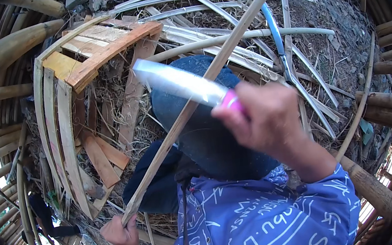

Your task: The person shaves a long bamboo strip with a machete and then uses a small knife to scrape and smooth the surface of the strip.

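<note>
My left hand (120, 235), at the lower left, is closed round the near end of a long split bamboo strip (164, 146). The strip slants up across my bent knee to the far right. In my right hand (268, 113) is a knife (179, 83) with a pink handle, gripped in a fist. Its broad, shiny blade points to the upper left and crosses over the strip; motion blurs the blade and the hand. Whether the blade touches the strip, I cannot tell.
To the left stands a wooden crate-like frame (114, 54) of slats and boards. Several cut strips (225, 45) and curly shavings litter the ground ahead. A blue-and-black long tool (272, 30) lies among them. Bamboo pole walls (390, 67) enclose both sides.
</note>
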Tool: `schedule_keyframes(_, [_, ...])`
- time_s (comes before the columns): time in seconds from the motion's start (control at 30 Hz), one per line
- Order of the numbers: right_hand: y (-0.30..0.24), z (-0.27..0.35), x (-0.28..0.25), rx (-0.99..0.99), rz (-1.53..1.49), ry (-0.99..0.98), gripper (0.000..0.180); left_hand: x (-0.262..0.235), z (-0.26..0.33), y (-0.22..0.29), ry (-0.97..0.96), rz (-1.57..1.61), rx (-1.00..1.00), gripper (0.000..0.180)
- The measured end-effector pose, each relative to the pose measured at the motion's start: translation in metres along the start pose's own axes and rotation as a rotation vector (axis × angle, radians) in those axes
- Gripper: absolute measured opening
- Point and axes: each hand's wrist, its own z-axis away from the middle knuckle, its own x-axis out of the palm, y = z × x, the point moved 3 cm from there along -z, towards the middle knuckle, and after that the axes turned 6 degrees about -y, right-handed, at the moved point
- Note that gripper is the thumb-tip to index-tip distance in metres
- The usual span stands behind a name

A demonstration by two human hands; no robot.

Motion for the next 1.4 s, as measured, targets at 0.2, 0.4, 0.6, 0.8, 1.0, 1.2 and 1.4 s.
schedule_keyframes(0.2, [0.053,-0.016,-0.01,0.179,0.046,0.154,0.044,-0.008,0.005,0.001,0.048,-0.051,0.058,0.038])
schedule_keyframes(0.4, [0.091,-0.018,-0.018,0.301,-0.002,0.265,0.046,-0.003,0.002,-0.004,0.04,-0.022,0.07,0.039])
schedule_keyframes(0.6, [0.198,0.043,-0.022,0.578,-0.159,0.531,0.049,0.011,0.02,-0.026,-0.092,0.173,-0.201,0.047])
schedule_keyframes(0.8, [0.307,0.173,0.019,1.158,0.058,0.45,0.059,0.019,0.003,-0.026,-0.098,0.262,-0.169,0.041])
schedule_keyframes(1.0, [0.315,0.187,0.031,1.268,0.582,-0.014,0.057,0.017,-0.008,-0.018,-0.105,0.307,-0.223,0.037])
schedule_keyframes(1.2, [0.307,0.147,0.098,0.949,0.084,-0.107,0.06,0.014,-0.015,0.005,-0.058,0.244,-0.173,0.035])
schedule_keyframes(1.4, [0.343,0.118,0.129,1.079,0.074,-0.258,0.042,0.007,-0.012,0.017,0.029,0.241,-0.203,0.027])
